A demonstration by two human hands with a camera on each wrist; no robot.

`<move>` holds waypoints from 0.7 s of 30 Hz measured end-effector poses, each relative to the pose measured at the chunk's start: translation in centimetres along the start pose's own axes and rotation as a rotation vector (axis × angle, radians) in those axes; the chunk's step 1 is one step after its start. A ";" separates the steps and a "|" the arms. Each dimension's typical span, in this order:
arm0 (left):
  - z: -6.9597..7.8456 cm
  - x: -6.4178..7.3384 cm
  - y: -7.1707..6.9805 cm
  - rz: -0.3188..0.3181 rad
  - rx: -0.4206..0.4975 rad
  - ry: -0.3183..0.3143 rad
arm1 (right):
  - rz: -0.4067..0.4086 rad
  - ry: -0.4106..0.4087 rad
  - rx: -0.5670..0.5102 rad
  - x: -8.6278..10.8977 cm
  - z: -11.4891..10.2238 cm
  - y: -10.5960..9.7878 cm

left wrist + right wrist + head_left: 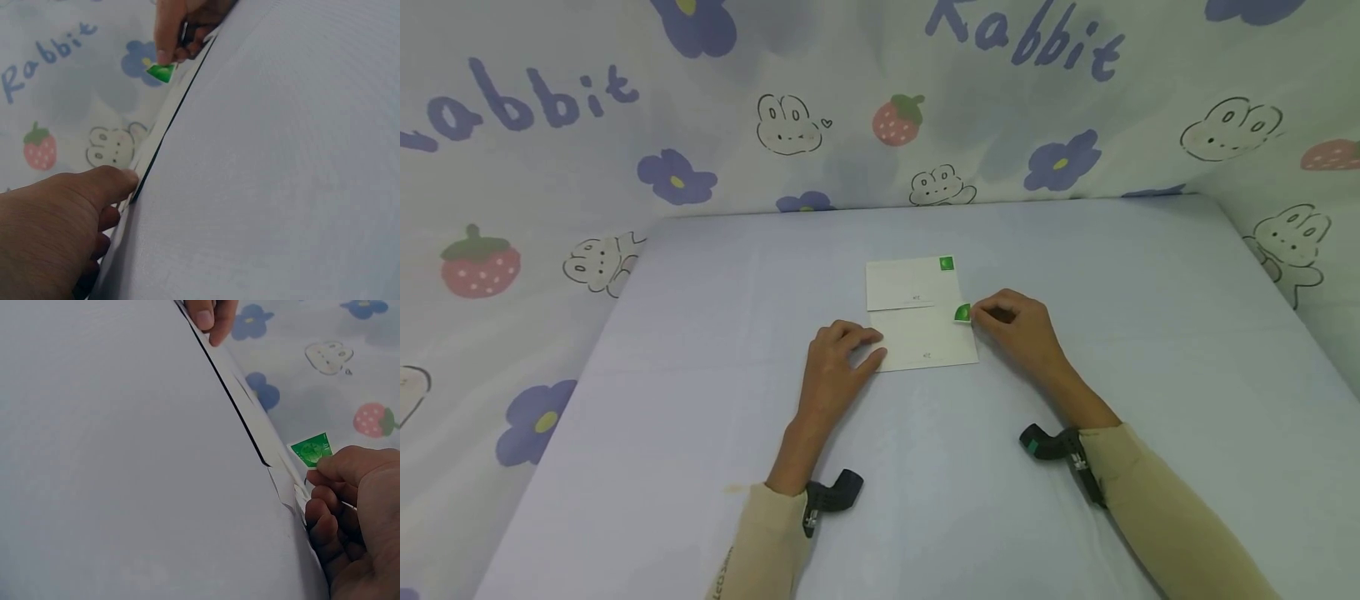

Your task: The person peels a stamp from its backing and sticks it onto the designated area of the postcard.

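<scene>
Two pale cream envelopes lie on the white table, the far envelope meeting or overlapping the top of the near envelope. A green stamp sits in the far envelope's upper right corner. My right hand pinches a second green stamp between thumb and forefinger. In the head view that stamp overlaps the near envelope's upper right corner; in the right wrist view it is tilted up. My left hand rests its thumb and fingertips on the near envelope's left edge, thumb and forefinger spread apart.
White cloth covers the table. Behind it and along the sides hangs a curtain printed with rabbits, strawberries and purple flowers. Black wrist cameras sit at the left cuff and the right cuff.
</scene>
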State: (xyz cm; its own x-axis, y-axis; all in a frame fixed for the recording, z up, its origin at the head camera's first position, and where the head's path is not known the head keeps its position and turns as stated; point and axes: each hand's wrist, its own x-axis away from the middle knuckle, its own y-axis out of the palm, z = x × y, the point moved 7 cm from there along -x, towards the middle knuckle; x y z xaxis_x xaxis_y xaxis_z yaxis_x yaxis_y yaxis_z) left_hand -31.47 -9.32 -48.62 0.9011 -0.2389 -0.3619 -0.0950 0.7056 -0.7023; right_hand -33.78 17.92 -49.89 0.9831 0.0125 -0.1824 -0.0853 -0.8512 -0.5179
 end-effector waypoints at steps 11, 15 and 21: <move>0.1 0.0 0.0 -0.006 -0.007 -0.016 | -0.027 0.005 0.049 -0.4 -0.1 0.4; 0.0 0.0 0.1 -0.007 0.000 -0.012 | -0.024 -0.005 0.082 -0.5 -0.1 0.4; 0.2 0.0 -0.1 0.008 -0.001 0.010 | -0.032 -0.040 0.104 -0.8 -0.3 0.6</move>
State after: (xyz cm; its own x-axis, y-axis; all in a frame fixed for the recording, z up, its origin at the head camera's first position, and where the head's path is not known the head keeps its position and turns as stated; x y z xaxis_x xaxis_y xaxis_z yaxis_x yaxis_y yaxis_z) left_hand -31.36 -9.22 -48.43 0.8961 -0.2397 -0.3735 -0.1025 0.7071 -0.6997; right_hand -34.58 17.25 -49.81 0.9786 0.0611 -0.1965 -0.0726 -0.7912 -0.6072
